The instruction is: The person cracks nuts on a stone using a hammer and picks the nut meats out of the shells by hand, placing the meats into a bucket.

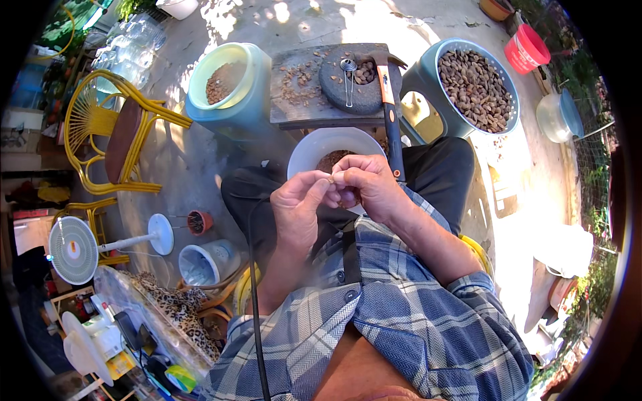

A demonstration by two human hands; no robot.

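Note:
My left hand and my right hand meet over a white bowl with brown pieces in its bottom. Both pinch a small pale-brown piece, perhaps a nut or shell bit. My right hand's lower fingers curl around a few brown pieces. Beyond the bowl, a round dark stone with nuts in its hollow rests on a wooden board. On it lie a metal wire tool and a claw hammer, whose handle hangs past the board's edge.
Right of the board, a blue-grey perforated container holds many unshelled nuts. To its left, a pale green basin with brown kernels sits on a blue container. A yellow rattan chair and a white fan stand at the left.

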